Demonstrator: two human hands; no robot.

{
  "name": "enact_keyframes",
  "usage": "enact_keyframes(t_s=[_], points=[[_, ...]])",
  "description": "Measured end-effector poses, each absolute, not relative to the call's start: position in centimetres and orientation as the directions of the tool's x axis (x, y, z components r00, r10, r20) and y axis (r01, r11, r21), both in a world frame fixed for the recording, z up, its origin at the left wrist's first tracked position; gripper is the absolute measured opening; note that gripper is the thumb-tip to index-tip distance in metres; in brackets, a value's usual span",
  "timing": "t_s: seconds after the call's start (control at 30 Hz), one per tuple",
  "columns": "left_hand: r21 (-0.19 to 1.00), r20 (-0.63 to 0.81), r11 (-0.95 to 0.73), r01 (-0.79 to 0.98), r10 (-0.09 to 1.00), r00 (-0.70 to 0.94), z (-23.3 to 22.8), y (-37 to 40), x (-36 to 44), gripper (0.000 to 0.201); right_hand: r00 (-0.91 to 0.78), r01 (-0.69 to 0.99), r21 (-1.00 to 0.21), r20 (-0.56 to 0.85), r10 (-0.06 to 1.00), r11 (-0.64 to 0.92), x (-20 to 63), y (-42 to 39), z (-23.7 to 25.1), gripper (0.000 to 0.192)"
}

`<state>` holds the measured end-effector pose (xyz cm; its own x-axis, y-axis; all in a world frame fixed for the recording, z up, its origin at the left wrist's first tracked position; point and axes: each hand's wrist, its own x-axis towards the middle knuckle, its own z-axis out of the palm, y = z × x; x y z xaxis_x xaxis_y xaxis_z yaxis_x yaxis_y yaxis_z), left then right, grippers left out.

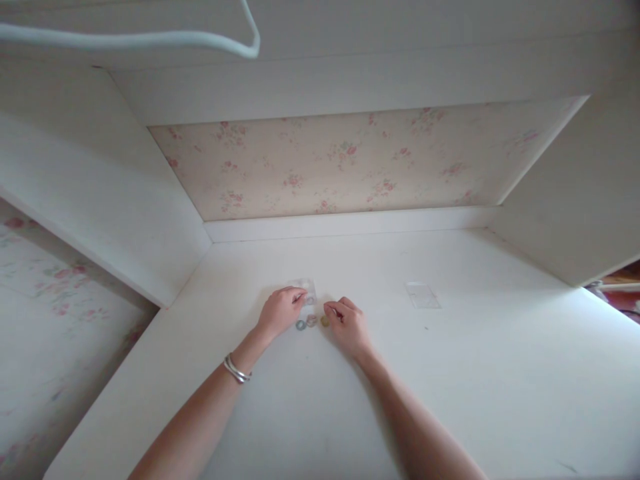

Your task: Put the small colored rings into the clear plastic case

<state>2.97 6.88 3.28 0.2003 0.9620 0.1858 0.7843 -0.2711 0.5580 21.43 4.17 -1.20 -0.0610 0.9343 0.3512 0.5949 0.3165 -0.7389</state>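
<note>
"Where do the small round pieces lie?"

"In a short row on the white tabletop, between the two hands. The blue-grey piece is nearest the left hand, the pinkish piece comes next, and the yellowish piece sits right by the fingers of the right hand."

"Do the pieces touch one another?"

"The blue-grey and pinkish ones are very close; I can't tell if they meet. The yellowish one stands a little apart."

"And the clear case?"

"Just beyond the row, partly covered by the left hand's fingertips. Another clear piece, a flat rectangle, lies well off to the right, away from both hands."

"How is the left hand posed?"

"It comes in from the lower left, back of the hand up, fingers bent, thumb and forefinger drawn close together at the case. Whether they grip it or something small, I can't tell."

"The right?"

"It reaches in from the lower right, its wrist slightly bent, the fingers curled toward the left hand. Thumb and forefinger make a narrow pinch just past the yellowish piece. I can't tell whether anything is held there."

"Anything on the arms?"

"A silver bracelet around the left wrist. Both forearms are bare and slant inward, so the hands are near each other but apart."
</note>
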Motion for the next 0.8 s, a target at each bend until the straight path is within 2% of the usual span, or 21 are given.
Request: enact_keyframes(t_s=[0.17, 0.4, 0.57, 0.8], points=[[0.726, 0.125, -0.141, 0.673, 0.989, 0.073, 2.5, 3.9, 0.6, 0.032, -0.18, 0.679, -0.608, 0.406, 0.896, 0.412, 21.1, 3.7, -0.9, 0.025], [0.813, 0.004, -0.042, 0.581, 0.998, 0.067, 1.1, 1.6, -1.3, 0.037, -0.414, 0.69, -0.423, 0.436, 0.799, 0.588, 19.2, 2.1, 0.5, 0.022], [0.831, 0.012, -0.059, 0.553, 0.996, 0.088, 0.6, 1.7, -1.3, 0.036, -0.491, 0.69, -0.373, 0.39, 0.779, 0.621, 18.0, 2.2, 0.5, 0.019], [0.834, 0.014, -0.075, 0.546, 0.993, 0.116, 0.6, 1.5, -1.3, 0.031, -0.498, 0.679, -0.393, 0.374, 0.782, 0.62, 18.2, 2.5, 0.0, 0.019]])
